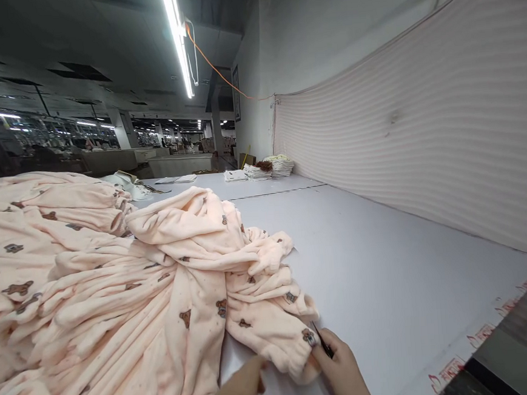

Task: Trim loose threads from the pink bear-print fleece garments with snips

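Observation:
Pale peach plush garments [181, 313] printed with small brown bears lie in a heap over the left and middle of the view. A sleeve-like part [275, 342] of one garment reaches right, its gathered end beside my hands. My right hand [343, 371] is closed around small black scissors [324, 343], the blade pointing up and away; its fingers are at the gathered end of the fabric. My left hand [240, 391] is at the bottom edge, just left of that end, blurred, with its fingers bent and partly hidden. Whether it touches the fabric I cannot tell.
The garments lie on a pale grey tabletop [387, 267] with red printed marks along its near right edge. Stacks of white folded pieces [282, 165] stand at its far end. A striped cloth [413, 131] hangs along the right side. Another garment pile [40, 203] is at left.

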Demonstrator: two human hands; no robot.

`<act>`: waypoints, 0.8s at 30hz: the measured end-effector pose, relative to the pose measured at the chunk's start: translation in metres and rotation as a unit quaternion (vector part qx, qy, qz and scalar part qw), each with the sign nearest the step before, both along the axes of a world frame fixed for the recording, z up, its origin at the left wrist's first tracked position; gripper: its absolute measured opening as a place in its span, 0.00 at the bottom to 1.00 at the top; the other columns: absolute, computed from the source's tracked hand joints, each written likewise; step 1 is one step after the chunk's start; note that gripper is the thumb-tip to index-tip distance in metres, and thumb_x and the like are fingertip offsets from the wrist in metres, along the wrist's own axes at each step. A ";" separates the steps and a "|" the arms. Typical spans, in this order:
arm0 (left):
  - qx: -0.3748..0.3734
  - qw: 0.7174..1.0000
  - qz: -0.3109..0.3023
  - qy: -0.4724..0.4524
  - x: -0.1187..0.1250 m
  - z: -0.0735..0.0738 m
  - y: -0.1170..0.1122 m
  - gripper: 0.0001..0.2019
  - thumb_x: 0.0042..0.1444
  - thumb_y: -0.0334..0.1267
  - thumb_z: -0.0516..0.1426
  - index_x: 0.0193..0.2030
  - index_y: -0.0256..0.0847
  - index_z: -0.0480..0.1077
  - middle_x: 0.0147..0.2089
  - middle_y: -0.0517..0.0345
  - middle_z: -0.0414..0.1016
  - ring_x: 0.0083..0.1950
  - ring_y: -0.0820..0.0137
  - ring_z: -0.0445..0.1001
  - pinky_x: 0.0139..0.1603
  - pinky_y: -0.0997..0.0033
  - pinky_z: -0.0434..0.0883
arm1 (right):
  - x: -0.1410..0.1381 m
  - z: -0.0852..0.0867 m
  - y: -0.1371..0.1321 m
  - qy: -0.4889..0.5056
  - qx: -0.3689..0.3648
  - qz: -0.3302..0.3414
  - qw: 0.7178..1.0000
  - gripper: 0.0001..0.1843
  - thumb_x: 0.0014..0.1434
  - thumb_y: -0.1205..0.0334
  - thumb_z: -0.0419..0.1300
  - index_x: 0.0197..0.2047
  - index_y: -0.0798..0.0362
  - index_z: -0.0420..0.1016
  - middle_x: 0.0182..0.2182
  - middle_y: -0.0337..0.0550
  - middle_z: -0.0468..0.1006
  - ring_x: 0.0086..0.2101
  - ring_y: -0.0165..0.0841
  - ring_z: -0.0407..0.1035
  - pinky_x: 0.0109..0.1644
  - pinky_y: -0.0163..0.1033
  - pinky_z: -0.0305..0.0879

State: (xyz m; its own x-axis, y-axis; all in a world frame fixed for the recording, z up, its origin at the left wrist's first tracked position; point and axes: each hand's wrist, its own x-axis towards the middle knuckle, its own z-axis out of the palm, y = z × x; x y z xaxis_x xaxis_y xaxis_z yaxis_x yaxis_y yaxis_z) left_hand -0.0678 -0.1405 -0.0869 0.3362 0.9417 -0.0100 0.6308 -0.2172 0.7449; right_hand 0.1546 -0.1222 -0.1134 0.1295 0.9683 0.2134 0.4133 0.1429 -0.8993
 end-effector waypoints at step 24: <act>-0.284 0.786 -0.007 -0.550 0.047 0.007 0.027 0.10 0.52 0.38 0.58 0.38 0.35 0.76 0.34 0.53 0.76 0.44 0.62 0.70 0.50 0.65 0.62 | -0.007 0.016 -0.009 -0.088 0.116 0.083 0.986 0.12 0.61 0.57 0.53 0.43 0.45 0.77 0.33 0.41 0.74 0.33 0.31 0.72 0.38 0.31 0.68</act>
State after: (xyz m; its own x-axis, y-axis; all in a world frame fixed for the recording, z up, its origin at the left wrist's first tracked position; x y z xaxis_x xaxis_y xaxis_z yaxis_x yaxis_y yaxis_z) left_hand -0.0213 -0.1135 -0.0799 0.4457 0.8864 -0.1246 -0.4608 0.3465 0.8171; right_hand 0.1476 -0.1311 -0.0974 -0.0852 0.8958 0.4363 0.5129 0.4148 -0.7516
